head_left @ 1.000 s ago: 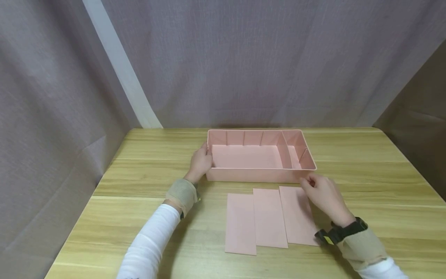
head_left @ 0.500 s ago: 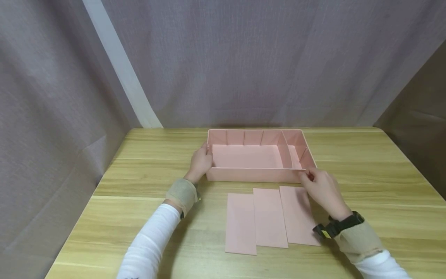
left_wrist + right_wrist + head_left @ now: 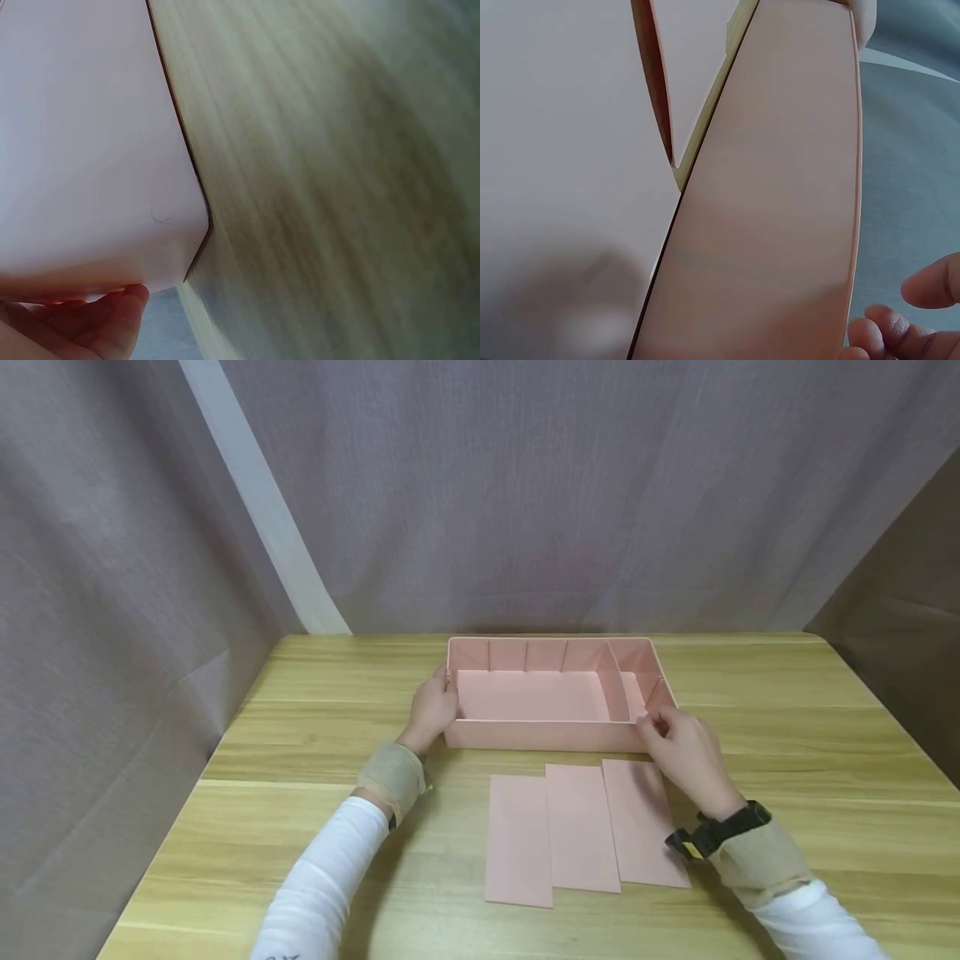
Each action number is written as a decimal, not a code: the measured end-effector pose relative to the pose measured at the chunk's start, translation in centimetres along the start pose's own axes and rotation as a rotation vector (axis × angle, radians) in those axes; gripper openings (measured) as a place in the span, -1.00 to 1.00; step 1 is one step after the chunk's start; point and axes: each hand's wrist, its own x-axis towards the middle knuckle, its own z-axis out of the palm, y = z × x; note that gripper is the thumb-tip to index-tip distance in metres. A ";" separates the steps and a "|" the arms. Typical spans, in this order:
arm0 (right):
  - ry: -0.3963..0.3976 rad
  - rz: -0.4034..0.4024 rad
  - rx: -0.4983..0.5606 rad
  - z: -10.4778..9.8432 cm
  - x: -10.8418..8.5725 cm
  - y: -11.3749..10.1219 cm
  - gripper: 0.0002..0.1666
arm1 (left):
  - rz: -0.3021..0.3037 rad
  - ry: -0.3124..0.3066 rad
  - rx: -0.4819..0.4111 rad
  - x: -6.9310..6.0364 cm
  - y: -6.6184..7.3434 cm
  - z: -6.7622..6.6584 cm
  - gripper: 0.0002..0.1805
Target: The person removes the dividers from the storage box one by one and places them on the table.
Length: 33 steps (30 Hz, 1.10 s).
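A pink storage box (image 3: pixel 540 737) stands near the table's far edge. Inside it, a divider (image 3: pixel 613 687) marks off a narrow right section, where a short partition (image 3: pixel 653 692) shows. My left hand (image 3: pixel 431 708) grips the box's left wall; in the left wrist view its fingers (image 3: pixel 116 319) lie against the end wall. My right hand (image 3: pixel 688 758) is over the front right corner, partly hiding it. Between its thumb (image 3: pixel 936 283) and bent fingers a gap shows, with nothing held. Three flat pink panels, left (image 3: pixel 518 843), middle (image 3: pixel 582 828) and right (image 3: pixel 643 823), lie before the box.
The wooden table (image 3: pixel 300 835) carries the box and panels, which lie side by side, slightly staggered. A grey curtain (image 3: pixel 480 493) hangs directly behind the table's far edge and along its left side.
My right hand has moved up and slightly left, from in front of the box's front right corner to over its rim. The left hand, box and panels have stayed in place.
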 end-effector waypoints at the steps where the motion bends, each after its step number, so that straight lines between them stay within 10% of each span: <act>1: 0.000 0.002 0.004 0.0 0.0 0.0 -0.66 | 0.001 0.000 0.001 0.0 0.0 0.0 -0.57; 33: 0.099 -0.083 -0.002 0.7 2.0 -1.0 -0.76 | 0.004 -0.010 0.011 0.1 -0.3 0.0 -0.53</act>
